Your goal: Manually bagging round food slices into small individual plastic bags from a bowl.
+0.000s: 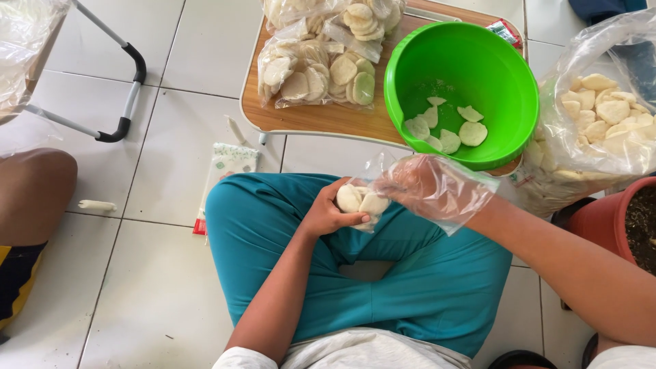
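Sitting past the knees, a low wooden worktop (321, 119) carries filled cracker bags (318, 72) and a green bowl (509, 82) with a few crackers. The left hand (326, 215) clamps a small bag of crackers (362, 203) over the lap; the plastic-gloved right hand (420, 184) pinches its top. A large open sack (601, 116) stands right.

One green bowl (459, 89) holding six pale round crackers (473, 132), possibly seven; overlap hinders the count. Three sealed packets of crackers (316, 75) on one low wooden table (321, 117). One large open sack of crackers (601, 116). One terracotta pot (605, 220). Two hands in view.
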